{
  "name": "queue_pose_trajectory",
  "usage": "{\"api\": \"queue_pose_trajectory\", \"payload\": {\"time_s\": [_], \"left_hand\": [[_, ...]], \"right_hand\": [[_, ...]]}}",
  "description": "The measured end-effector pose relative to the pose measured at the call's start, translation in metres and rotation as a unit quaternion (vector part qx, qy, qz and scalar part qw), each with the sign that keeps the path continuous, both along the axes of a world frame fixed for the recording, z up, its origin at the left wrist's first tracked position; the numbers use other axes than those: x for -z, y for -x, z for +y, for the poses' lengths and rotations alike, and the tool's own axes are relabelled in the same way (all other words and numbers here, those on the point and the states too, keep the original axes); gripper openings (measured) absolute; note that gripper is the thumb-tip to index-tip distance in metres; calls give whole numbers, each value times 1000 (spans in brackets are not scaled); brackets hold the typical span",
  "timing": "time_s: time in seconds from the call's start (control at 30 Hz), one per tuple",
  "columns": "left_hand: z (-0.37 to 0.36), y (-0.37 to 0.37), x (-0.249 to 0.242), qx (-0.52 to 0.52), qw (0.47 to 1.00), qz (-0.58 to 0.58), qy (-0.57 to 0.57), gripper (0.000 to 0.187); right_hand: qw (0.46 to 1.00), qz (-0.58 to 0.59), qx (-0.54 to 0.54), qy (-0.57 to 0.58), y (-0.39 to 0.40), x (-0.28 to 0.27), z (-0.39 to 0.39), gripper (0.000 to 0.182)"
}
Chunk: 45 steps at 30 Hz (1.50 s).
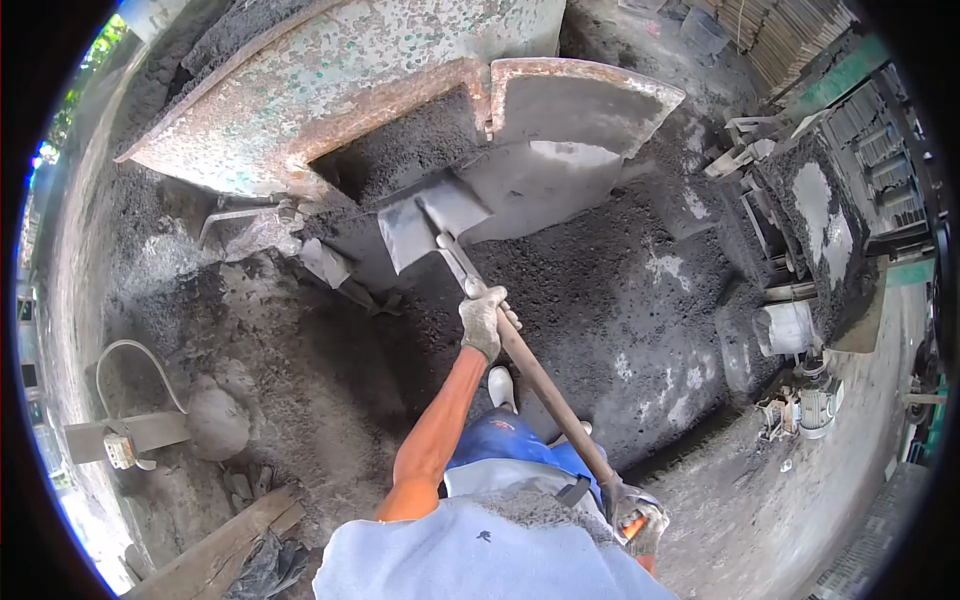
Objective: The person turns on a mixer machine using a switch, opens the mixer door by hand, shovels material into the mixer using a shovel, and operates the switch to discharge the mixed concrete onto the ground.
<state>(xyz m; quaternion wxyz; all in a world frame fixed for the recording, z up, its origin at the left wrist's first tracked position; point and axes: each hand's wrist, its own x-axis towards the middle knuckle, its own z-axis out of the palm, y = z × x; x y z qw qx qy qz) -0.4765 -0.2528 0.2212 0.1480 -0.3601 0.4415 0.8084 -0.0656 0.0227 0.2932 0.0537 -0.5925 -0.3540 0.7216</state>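
Observation:
My left hand [484,320], in a dusty work glove, is closed around the shaft of a shovel [545,385] just behind its blade. At the lower right, by my hip, my right hand [645,526] is also gloved and is wrapped around the shovel's orange-gripped end handle. The wide metal blade [432,212] is held just in front of the opening of a rusty, paint-flaked metal drum [400,80]. Dark, crumbly grey material [405,160] shows inside that opening. Beside it hangs a metal hatch door [580,105], swung out.
Dark loose material [610,270] covers the floor ahead and to the right. A motor [815,410] stands at the right, near caked machinery [830,220]. To the left are a board with a hose [130,435] and a wooden plank [215,545].

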Motion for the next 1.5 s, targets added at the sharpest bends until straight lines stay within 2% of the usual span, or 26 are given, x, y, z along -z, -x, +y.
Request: {"api": "queue_pose_trajectory", "payload": {"time_s": [0.1,0.17,0.2,0.3,0.4,0.47,0.53,0.63,0.7,0.77,0.83,0.9,0.93,1.0,1.07,1.1,1.13,1.2,1.23,1.27,1.3,1.33,1.37,1.4,1.43,1.5], "left_hand": [[-3,39,-32,7,998,69,0,13],[-12,75,-23,15,993,119,-7,13],[-12,90,-22,28,993,104,39,14],[-3,79,5,48,994,92,27,14],[19,39,11,52,998,28,21,15],[31,12,12,48,999,-12,3,15],[44,-18,27,38,999,-39,-8,16],[64,-59,60,15,993,-119,-16,12],[77,-77,85,14,985,-169,-20,11],[97,-84,112,34,981,-189,23,9],[117,-83,125,39,976,-214,32,9],[142,-76,132,32,977,-210,25,9],[155,-69,132,31,979,-200,17,9],[183,-49,123,31,982,-185,-4,9],[194,-29,114,79,985,-145,-50,9],[198,-23,103,102,984,-126,-72,10],[206,-19,92,85,987,-116,-75,13],[206,-19,37,148,988,-52,7,18],[201,-22,7,174,983,-24,52,21],[194,-29,-25,245,920,176,252,27],[188,-34,-37,251,884,249,306,27],[184,-36,-45,239,886,277,285,26],[182,-34,-40,214,920,273,184,26],[181,-29,-27,181,954,237,32,26],[180,-24,-12,146,966,188,-105,26],[171,-18,3,93,955,158,-234,26]], "right_hand": [[998,32,20,56,13,19,-2,7],[998,34,1,48,30,11,-11,8],[999,23,-13,32,39,-1,-16,6],[999,3,-36,-6,50,-18,-17,5],[1000,18,6,7,-11,2,11,14],[999,29,-34,-11,-103,53,62,15],[1000,5,-18,-11,-100,-1,63,20],[981,-49,-158,-100,-103,-62,97,18],[948,-92,-173,-252,-31,-126,85,28],[894,-25,-164,-417,17,-154,89,30],[845,-43,-236,-478,74,-194,88,28],[708,35,-428,-561,125,-218,104,27],[618,74,-515,-589,146,-225,111,28],[519,150,-613,-577,183,-229,121,43],[501,225,-637,-541,225,-220,120,57],[504,270,-644,-508,246,-208,118,55],[484,246,-689,-480,271,-201,111,48],[557,368,-628,-399,312,-161,92,18],[599,364,-632,-330,331,-148,78,12],[591,353,-643,-336,352,-132,60,15],[603,380,-630,-307,367,-127,40,24],[582,410,-637,-295,371,-119,24,33],[560,438,-642,-286,375,-114,12,42],[458,459,-636,-419,377,-116,2,53],[439,438,-608,-496,373,-110,-12,54],[392,401,-610,-559,375,-114,-29,40]]}}
